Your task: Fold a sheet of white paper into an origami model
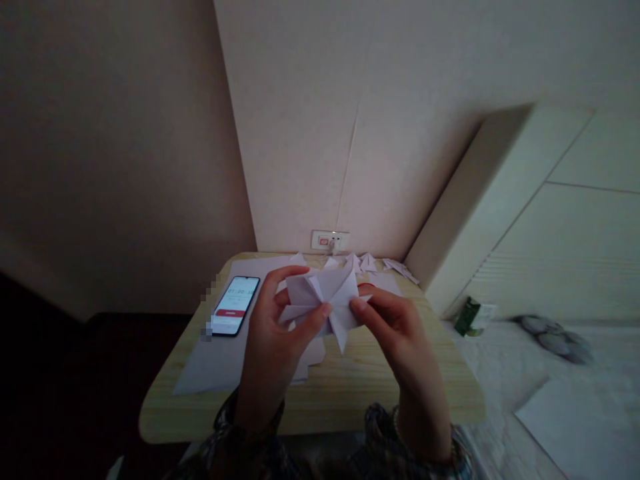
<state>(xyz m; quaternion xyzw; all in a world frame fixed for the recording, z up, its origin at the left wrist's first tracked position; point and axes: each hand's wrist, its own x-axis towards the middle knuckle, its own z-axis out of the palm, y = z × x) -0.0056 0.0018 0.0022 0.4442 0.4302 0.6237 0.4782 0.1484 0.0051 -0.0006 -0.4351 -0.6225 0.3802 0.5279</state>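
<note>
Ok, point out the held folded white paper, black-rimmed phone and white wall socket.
Held folded white paper (336, 292): head view, middle panel.
Black-rimmed phone (237, 303): head view, lit screen.
White wall socket (330, 236): head view, faceplate.

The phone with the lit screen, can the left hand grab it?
Probably yes: the phone lies near the left hand, with nothing covering it. But that hand holds the folded paper, so its grip would likely have to loosen first.

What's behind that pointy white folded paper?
Beyond the pointy white folded paper, small folded white paper pieces are on the pale wooden table. Its back, and whatever sits directly behind it, can't be seen.
</note>
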